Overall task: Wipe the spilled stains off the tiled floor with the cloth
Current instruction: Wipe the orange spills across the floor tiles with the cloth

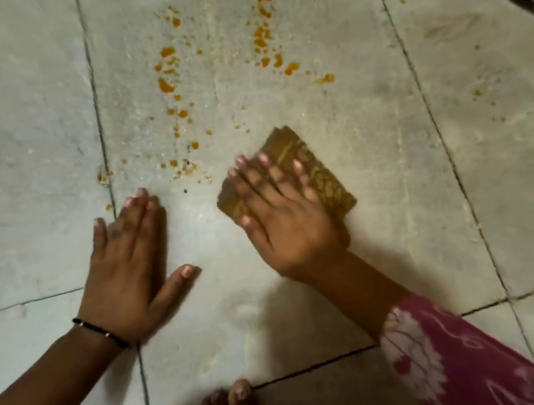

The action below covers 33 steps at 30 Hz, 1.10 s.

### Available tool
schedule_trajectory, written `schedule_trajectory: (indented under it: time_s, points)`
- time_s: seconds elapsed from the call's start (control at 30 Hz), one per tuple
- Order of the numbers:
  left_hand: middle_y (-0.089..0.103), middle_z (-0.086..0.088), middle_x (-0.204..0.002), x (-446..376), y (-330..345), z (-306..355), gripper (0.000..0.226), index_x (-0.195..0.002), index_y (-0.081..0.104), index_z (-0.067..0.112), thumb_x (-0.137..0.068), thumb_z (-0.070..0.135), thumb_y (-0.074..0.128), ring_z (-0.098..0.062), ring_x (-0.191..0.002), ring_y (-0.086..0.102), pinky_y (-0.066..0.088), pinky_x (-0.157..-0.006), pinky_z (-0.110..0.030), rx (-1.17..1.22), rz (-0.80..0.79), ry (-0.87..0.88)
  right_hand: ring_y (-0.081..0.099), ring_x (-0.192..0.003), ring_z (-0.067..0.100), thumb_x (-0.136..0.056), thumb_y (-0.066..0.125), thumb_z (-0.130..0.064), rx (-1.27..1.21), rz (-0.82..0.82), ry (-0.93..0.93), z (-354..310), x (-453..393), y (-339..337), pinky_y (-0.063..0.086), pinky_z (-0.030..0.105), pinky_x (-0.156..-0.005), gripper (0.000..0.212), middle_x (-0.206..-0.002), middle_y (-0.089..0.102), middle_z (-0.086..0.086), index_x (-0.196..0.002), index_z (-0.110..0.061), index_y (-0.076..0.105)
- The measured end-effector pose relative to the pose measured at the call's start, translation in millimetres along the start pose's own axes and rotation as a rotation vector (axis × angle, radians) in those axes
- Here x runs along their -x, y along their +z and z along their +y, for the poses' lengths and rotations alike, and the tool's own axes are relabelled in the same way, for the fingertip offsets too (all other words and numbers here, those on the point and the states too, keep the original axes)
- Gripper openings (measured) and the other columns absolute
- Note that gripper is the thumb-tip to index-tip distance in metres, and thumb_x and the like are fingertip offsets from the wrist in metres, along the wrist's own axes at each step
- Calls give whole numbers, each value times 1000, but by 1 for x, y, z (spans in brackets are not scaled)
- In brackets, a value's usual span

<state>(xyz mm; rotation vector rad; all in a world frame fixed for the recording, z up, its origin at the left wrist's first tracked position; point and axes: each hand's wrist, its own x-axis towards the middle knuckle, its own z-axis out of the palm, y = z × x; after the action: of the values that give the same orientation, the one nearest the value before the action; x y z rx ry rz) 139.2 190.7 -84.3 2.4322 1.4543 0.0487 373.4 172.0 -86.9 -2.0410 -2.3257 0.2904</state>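
cloth (308, 161): i see it folded, brownish-yellow and patterned, flat on the tiled floor (374, 165) under the right hand (284, 213).
right hand: fingers spread, palm pressing the cloth down, not curled around it.
left hand (131, 274): flat on bare tile, fingers apart, beside the cloth but not touching it.
stains (172, 88): orange splatter in two streaks beyond both hands.
tiles: pale, mottled, dark grout lines.

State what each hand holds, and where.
Right hand presses flat on top of the cloth. Left hand holds nothing, flat on the floor.
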Motion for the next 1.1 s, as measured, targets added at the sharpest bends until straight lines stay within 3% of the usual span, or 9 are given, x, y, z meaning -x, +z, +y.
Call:
schedule_trajectory:
  time_s: [0.13,0.27,0.4,0.57,0.73,0.87,0.93,1.0,1.1]
  points:
    - [14,-16,-157,2,6,-13,93,-147,19,1,-83,68,29,-30,-145,15,0,-115,-48,-88,-46,-110,-9,-146,26,-92,23,-59,86,-89,232,57,49,-5,-4,56,-115,59,-160,-6,-2,-147,-49,3]
    - [10,-13,-159,1,9,-11,93,-149,16,4,-82,68,30,-25,-146,10,0,-117,-49,-102,-28,-110,-14,-143,37,-89,10,-65,123,-153,412,67,56,-13,-3,64,-111,62,-156,-18,1,-145,-48,-11]
    - [2,-12,-159,1,5,-9,97,-150,10,6,-80,67,36,-25,-147,2,-5,-118,-45,-43,21,-135,16,-138,44,-88,31,-52,105,-92,144,6,40,-5,20,71,-101,58,-156,24,6,-144,-37,33]
    - [2,-15,-159,4,7,-10,98,-150,9,4,-79,65,40,-26,-147,1,-7,-118,-42,-7,70,-146,7,-146,30,-90,34,-51,63,-68,-262,-48,-34,4,7,66,-109,58,-159,15,-3,-147,-40,25]
    - [3,-14,-159,4,6,-12,97,-150,10,5,-80,66,39,-25,-147,1,-8,-118,-40,2,75,-160,-2,-146,27,-94,27,-56,17,-58,-26,6,-89,-11,-1,57,-112,55,-160,5,-6,-147,-46,14]
    - [2,-13,-159,4,5,-11,98,-150,9,5,-80,67,39,-25,-147,1,-6,-118,-42,-5,61,-154,-11,-145,27,-95,18,-58,45,-70,188,50,-38,-19,-6,56,-114,57,-160,-5,-5,-147,-47,1]
    - [1,-14,-159,2,5,-12,98,-150,9,5,-80,66,40,-25,-147,1,-7,-118,-42,-1,63,-149,-5,-145,32,-94,17,-55,94,-81,188,38,-5,-14,0,61,-114,57,-161,2,0,-147,-45,1]
    - [1,-14,-159,2,5,-13,97,-150,10,4,-81,65,41,-24,-147,0,-5,-118,-43,2,60,-133,11,-142,37,-90,28,-50,101,-53,107,8,14,-7,12,66,-109,59,-158,19,4,-148,-41,17]
    - [2,-14,-159,2,6,-15,91,-150,11,4,-84,60,40,-23,-147,-1,-3,-119,-42,20,69,-115,13,-145,33,-91,35,-46,58,-59,-122,-41,-1,4,10,65,-109,56,-158,20,0,-146,-39,27]
